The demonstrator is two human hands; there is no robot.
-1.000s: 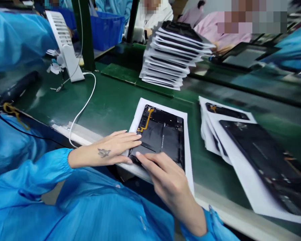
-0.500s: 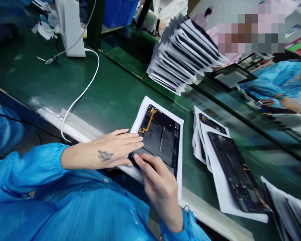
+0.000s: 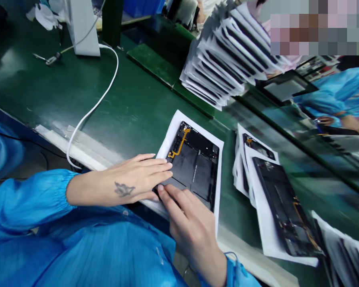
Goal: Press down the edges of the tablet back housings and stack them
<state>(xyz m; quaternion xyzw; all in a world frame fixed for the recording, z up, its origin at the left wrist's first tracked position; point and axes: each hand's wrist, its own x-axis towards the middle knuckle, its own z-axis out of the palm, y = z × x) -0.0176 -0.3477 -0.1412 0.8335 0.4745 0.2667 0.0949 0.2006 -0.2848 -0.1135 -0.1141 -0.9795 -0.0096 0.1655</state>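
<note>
An opened black tablet-like device (image 3: 194,159) with an orange flex cable (image 3: 179,147) lies on a white sheet (image 3: 220,167) at the bench edge. My left hand (image 3: 131,179) rests flat across the device's near left side, fingers stretched out. At the device's near left corner, my right hand (image 3: 191,223) has its thumb and index finger bent down close together. Whatever lies between those fingertips is too small and hidden to make out.
Right of the device, more opened devices (image 3: 284,207) lie on white sheets. Behind stands a tall stack of sheets and dark panels (image 3: 224,59). A white cable (image 3: 109,85) curves across the green bench (image 3: 137,107) at left. A person's blue sleeve (image 3: 326,93) shows at far right.
The view has shifted slightly, so the bench items sit a little differently in frame. My left hand stays on the device; my right hand's fingers remain at the corner, its back turned slightly.
</note>
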